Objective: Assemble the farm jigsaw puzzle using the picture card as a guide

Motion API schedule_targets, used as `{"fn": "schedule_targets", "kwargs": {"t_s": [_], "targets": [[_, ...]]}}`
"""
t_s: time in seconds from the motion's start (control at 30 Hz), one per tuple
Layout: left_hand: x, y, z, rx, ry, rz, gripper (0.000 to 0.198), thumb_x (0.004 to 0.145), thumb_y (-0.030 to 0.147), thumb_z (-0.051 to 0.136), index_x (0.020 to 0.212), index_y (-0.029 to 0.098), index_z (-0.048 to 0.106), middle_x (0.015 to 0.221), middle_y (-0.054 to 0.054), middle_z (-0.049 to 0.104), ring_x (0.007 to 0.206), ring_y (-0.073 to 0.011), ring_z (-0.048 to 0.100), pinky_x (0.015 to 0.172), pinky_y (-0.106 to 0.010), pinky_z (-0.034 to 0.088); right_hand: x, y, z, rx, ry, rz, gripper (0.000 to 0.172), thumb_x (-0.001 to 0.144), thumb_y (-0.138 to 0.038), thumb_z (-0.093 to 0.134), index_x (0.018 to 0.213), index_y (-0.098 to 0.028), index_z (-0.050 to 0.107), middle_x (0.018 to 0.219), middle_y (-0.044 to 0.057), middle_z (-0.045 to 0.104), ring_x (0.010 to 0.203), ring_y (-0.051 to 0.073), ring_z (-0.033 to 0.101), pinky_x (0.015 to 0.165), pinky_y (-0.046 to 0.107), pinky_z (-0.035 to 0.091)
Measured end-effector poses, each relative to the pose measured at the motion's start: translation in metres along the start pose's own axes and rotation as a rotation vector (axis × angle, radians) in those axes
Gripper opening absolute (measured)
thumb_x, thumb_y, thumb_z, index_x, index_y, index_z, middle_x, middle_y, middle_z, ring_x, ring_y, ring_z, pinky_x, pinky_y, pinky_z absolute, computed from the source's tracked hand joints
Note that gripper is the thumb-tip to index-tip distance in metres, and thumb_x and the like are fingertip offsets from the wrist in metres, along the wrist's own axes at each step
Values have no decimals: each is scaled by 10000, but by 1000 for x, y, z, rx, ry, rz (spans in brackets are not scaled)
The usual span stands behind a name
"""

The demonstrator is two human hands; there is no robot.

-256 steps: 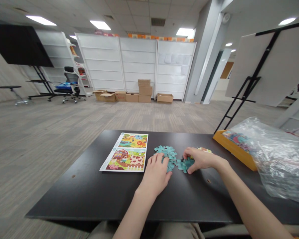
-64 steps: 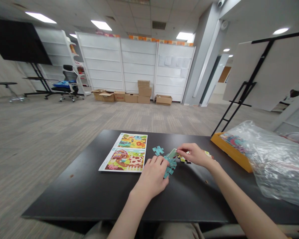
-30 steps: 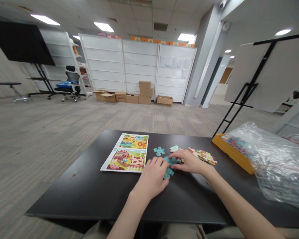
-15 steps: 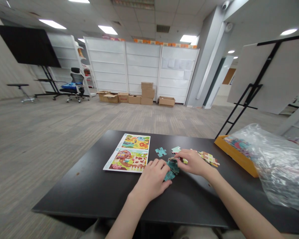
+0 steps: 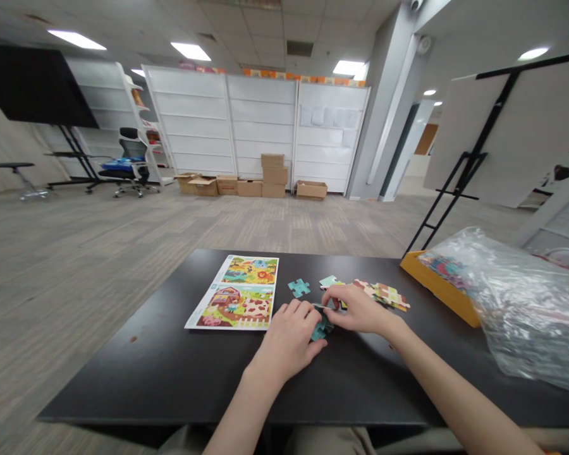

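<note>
My left hand [image 5: 289, 338] lies on the black table [image 5: 180, 373], its fingers curled over a small stack of teal jigsaw pieces [image 5: 320, 327]. Just to the right, my right hand [image 5: 355, 308] pinches the top of that same stack. One loose teal piece [image 5: 298, 287] lies beyond the hands, and a pale green piece [image 5: 329, 281] sits beside it. A patch of colourful face-up pieces [image 5: 384, 294] lies right of my right hand.
A printed picture sheet [image 5: 239, 292] with farm and animal scenes lies left of the hands. At the right stand an orange box [image 5: 439, 287] and a crumpled clear plastic bag [image 5: 521, 303]. Behind are an easel [image 5: 459, 170], cardboard boxes [image 5: 271, 170] and an office chair [image 5: 128, 161].
Compared with 8.5 s ago, the spread of teal pieces has shrunk to a small stack between my hands. Colourful face-up pieces now lie to the right. Lately both hands barely shifted.
</note>
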State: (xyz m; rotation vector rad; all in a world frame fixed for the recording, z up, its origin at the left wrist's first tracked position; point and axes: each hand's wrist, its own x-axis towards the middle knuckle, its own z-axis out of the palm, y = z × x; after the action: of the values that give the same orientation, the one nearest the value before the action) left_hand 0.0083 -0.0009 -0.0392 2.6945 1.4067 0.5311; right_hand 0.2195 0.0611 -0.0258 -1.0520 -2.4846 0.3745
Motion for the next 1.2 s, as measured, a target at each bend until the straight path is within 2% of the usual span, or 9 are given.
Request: {"fn": "schedule_targets", "kwargs": {"t_s": [0.17, 0.33, 0.53, 0.7, 0.87, 0.97, 1.07, 1.13, 1.2], "targets": [[3, 4, 0, -6, 15, -9, 301, 847, 383, 763, 1047, 231, 598, 1137, -28, 649, 1079, -259, 576, 884, -409, 485, 2, 3, 2, 109, -43, 116, 151, 761, -155, 576, 872, -207, 663, 792, 3, 682, 679, 149, 580, 641, 259, 445], [5, 7, 0, -8, 18, -27, 297, 848, 368, 760, 1055, 227, 600, 1216, -46, 613, 1081, -261, 591, 882, -410, 501, 5, 6, 6, 208, -5, 185, 144, 768, -182, 551, 853, -201, 666, 758, -4, 679, 665, 145, 590, 624, 254, 459], [8, 10, 0, 0, 32, -36, 277, 868, 349, 733, 1083, 217, 617, 1308, -58, 589, 1113, -268, 588, 911, -429, 495, 7, 18, 2, 305, 178, 318, 145, 844, -309, 574, 849, -195, 663, 721, 14, 725, 577, 148, 615, 554, 254, 476], [15, 13, 4, -40, -7, 5, 231, 882, 375, 724, 1032, 212, 656, 1130, -32, 689, 1107, -267, 585, 922, -438, 478, 4, 60, -13, 262, 324, 347, 294, 884, -442, 599, 945, -173, 703, 875, 70, 775, 730, 200, 708, 652, 282, 539], [20, 14, 8, -49, -17, -2, 237, 880, 382, 727, 1035, 213, 670, 1097, -35, 702, 1108, -271, 581, 932, -439, 465, -3, 94, -10, -49, 282, 502, 223, 863, -304, 633, 1039, -195, 715, 830, 58, 777, 753, 219, 715, 721, 311, 531], [19, 14, 7, -59, -20, -5, 255, 866, 384, 743, 1040, 215, 667, 1121, -36, 697, 1118, -274, 575, 937, -436, 460, -5, 93, -11, -255, 291, 496, 218, 859, -285, 647, 1041, -193, 724, 991, 99, 755, 858, 237, 698, 768, 325, 510], [16, 13, 4, -68, -21, -7, 286, 850, 399, 761, 1048, 218, 662, 1131, -37, 693, 1122, -274, 572, 932, -430, 460, -5, 78, -18, -240, 232, 364, 212, 886, -322, 639, 1026, -187, 723, 1031, 101, 722, 871, 225, 671, 790, 322, 495], [14, 11, 2, -70, -22, -13, 292, 848, 412, 762, 1045, 221, 659, 1120, -35, 692, 1113, -272, 573, 924, -429, 460, -6, 63, -21, -120, 71, 215, 259, 878, -397, 674, 1043, -204, 725, 1017, 78, 717, 874, 218, 662, 809, 318, 492], [12, 8, 1, -66, -25, -21, 285, 850, 416, 758, 1032, 221, 657, 1106, -34, 691, 1101, -270, 574, 921, -430, 461, -7, 48, -21, -29, -108, 100, 382, 789, -457, 774, 1093, -231, 723, 1092, 69, 710, 955, 238, 658, 866, 330, 488]]}}
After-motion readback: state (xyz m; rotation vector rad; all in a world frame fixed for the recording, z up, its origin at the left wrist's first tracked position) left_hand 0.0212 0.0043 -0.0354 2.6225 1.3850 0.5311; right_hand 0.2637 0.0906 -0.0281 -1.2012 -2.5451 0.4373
